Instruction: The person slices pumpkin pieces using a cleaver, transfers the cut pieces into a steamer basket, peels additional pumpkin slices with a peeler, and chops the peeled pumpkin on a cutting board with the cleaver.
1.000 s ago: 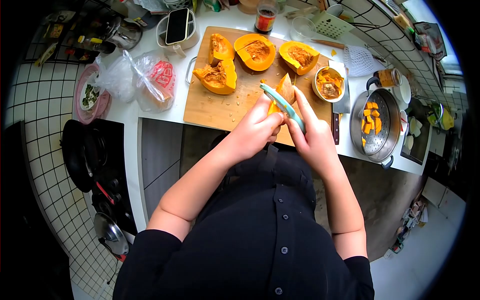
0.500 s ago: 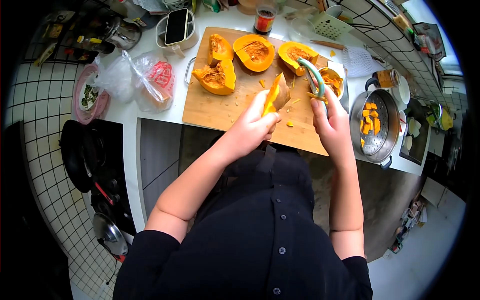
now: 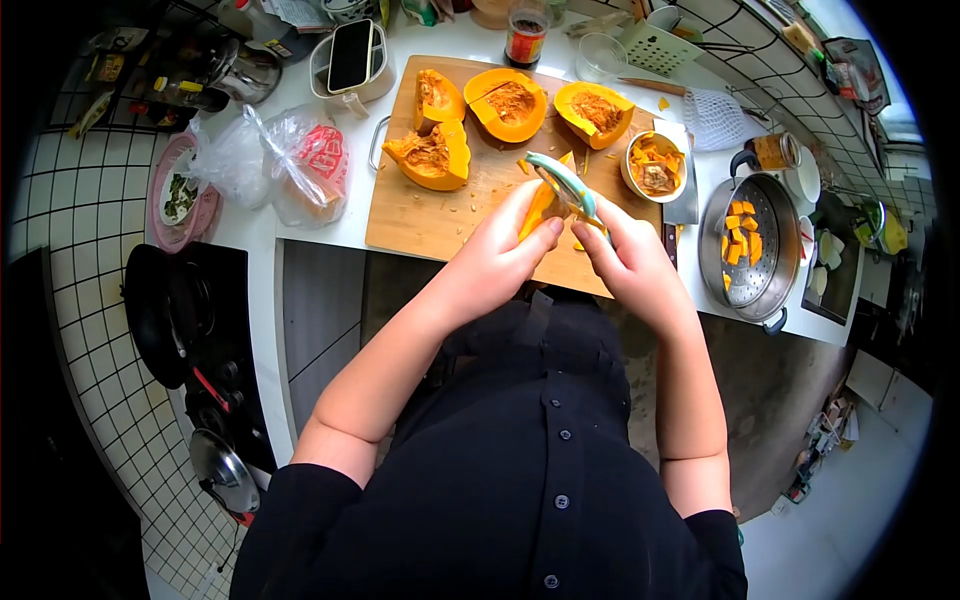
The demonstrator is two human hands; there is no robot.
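Observation:
My left hand point(image 3: 493, 250) is closed around a wedge of pumpkin point(image 3: 540, 212) above the front of the wooden cutting board point(image 3: 410, 222). My right hand point(image 3: 632, 252) grips a light-blue peeler point(image 3: 560, 176), whose head lies over the wedge, partly hiding it. Behind them on the board sit a halved-looking pumpkin piece point(image 3: 512, 112), another large piece point(image 3: 592, 112) with seeds showing, and two chunks point(image 3: 428, 160) at the left. A white bowl point(image 3: 632, 180) of peelings stands at the board's right side.
Right of the board, a steel steamer pot point(image 3: 770, 275) holds several pumpkin cubes point(image 3: 742, 238). A knife point(image 3: 680, 210) lies beside the bowl. Plastic bags point(image 3: 305, 175), a container with a phone point(image 3: 352, 55) and a dark-filled jar point(image 3: 526, 40) stand around the board. A stove point(image 3: 220, 310) is at the left.
My right hand has moved left with the peeler, from beside the white bowl to the pumpkin wedge. My left hand still holds the wedge in nearly the same place.

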